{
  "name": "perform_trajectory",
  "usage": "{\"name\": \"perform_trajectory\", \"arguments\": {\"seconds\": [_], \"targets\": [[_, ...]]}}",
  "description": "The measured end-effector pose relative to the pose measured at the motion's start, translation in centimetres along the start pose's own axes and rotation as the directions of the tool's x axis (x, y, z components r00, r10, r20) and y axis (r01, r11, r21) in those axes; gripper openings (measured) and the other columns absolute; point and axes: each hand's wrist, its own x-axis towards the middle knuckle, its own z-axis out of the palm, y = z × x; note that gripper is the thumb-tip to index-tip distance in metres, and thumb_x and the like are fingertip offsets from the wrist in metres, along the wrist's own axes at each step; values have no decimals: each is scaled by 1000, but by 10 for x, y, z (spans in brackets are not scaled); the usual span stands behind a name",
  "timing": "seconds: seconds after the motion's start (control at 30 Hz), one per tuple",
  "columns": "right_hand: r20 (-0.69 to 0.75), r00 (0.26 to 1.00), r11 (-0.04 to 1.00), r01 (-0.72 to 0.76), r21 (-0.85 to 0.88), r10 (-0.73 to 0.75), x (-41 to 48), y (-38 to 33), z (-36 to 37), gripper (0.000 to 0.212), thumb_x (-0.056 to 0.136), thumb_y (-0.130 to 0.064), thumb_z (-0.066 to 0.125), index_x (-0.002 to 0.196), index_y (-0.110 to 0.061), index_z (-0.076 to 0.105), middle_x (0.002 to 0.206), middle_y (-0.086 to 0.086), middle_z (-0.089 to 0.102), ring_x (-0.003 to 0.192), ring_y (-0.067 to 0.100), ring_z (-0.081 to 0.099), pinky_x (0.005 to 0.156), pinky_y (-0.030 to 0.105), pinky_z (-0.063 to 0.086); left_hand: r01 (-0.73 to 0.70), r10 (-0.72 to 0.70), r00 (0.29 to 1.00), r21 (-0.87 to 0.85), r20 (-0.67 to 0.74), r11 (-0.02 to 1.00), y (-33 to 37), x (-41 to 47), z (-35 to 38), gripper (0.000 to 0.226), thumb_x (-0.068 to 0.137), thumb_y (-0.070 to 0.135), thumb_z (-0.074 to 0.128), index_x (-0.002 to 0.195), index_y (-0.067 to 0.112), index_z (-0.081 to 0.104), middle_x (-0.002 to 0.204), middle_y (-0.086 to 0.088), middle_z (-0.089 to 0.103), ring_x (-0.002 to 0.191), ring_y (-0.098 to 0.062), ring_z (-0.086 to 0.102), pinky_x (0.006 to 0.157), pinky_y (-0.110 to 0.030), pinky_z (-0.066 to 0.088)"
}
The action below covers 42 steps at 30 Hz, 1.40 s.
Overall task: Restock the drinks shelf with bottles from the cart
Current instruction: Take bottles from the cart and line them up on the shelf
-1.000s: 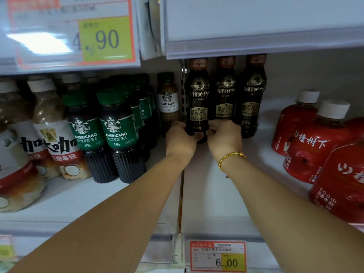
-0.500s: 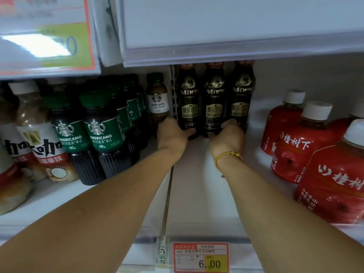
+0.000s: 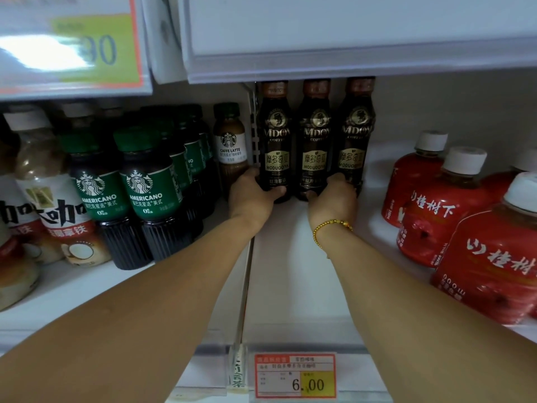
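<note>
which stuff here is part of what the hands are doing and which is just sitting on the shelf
In play:
left hand on the left MDOY bottle
right hand at the middle MDOY bottle and right MDOY bottle

Just sitting:
Americano bottles
caffe latte bottle
red bottles
6.00 price tag

The three dark bottles (image 3: 315, 141) read "MDOY COFFEE" and "MODUOQIYA". Green-labelled bottles (image 3: 145, 184) read "AMERICANO"; a small bottle (image 3: 231, 141) reads "CAFFE LATTE". The price tag (image 3: 295, 376) reads "6.00".

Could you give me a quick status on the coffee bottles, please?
Left hand gripping left MDOY coffee bottle at its base. Right hand around bases of middle bottle and right bottle. All three upright at shelf back. Nothing in the way.
</note>
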Motion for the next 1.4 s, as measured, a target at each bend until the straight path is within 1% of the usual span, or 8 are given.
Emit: {"name": "perform_trajectory", "arguments": {"seconds": [0.3, 0.4, 0.47, 0.7, 0.83, 1.1, 1.27, 1.4], "targets": [[-30, 1000, 998, -10, -62, 8, -3, -3, 0, 39, 87, -8, 60, 123, 0, 46, 124, 19, 57, 114, 32, 56, 87, 32, 48, 66, -84, 990, 144, 117, 987, 7, -13, -12, 16, 82, 13, 68, 94, 2, 67, 103, -15, 68, 97, -27, 64, 66, -19, 44], [93, 994, 986, -47, -160, 62, -16, -16, -16, 37, 86, -7, 59, 121, 2, 51, 124, 21, 57, 116, 33, 56, 88, 34, 48, -2, -53, 981, 285, 185, 959, 15, -32, -29, 25, 84, 11, 58, 60, 7, 53, 80, -16, 66, 92, -31, 64, 45, -15, 35], [197, 979, 981, -5, -194, 43, -31, -26, -34, 32, 85, -7, 58, 115, 4, 59, 121, 21, 61, 115, 33, 58, 89, 33, 48, -73, 11, 980, 311, 197, 948, 20, -57, -43, 21, 84, 12, 57, 70, -1, 64, 85, -17, 69, 90, -30, 64, 53, -21, 38], [277, 953, 983, 154, -105, -119, -162, -37, -119, 27, 84, -28, 64, 85, -1, 67, 86, 14, 67, 85, 26, 62, 72, 29, 46, -268, 252, 955, 91, 154, 959, 35, -204, -126, 43, 90, 33, 57, 51, 18, 48, 45, 4, 46, 48, -6, 47, 47, -13, 32], [272, 961, 999, 52, -14, -46, -263, 13, -155, 25, 83, -28, 67, 72, -7, 59, 74, 5, 64, 70, 19, 57, 66, 30, 44, -137, 172, 911, -119, 374, 983, -2, -293, -138, 40, 89, 35, 56, 57, 13, 51, 52, -7, 52, 46, -9, 44, 47, -17, 31], [414, 688, 800, -471, -372, 597, -401, 232, -100, 21, 89, -21, 59, 105, -6, 61, 101, 10, 64, 89, 21, 58, 76, 26, 46, 154, -229, 563, 172, 794, 973, -183, -397, -60, 15, 85, 15, 65, 94, 21, 55, 90, 6, 60, 83, -14, 58, 75, -25, 48], [491, 468, 678, -477, -560, 735, -468, 326, -56, 33, 91, -14, 53, 123, -8, 55, 123, 11, 60, 113, 29, 55, 92, 30, 44, 88, -381, 308, 373, 871, 924, -277, -461, 3, 25, 82, 16, 69, 105, 15, 59, 106, -5, 61, 90, -16, 55, 76, -21, 40], [562, 421, 702, -430, -568, 712, -506, 380, -15, 43, 86, -23, 59, 129, -20, 52, 124, 11, 60, 113, 27, 56, 91, 28, 42, 48, -456, 166, 455, 875, 889, -321, -520, 42, 35, 78, 17, 72, 111, 11, 62, 111, -7, 61, 101, -22, 59, 79, -21, 42]]}}
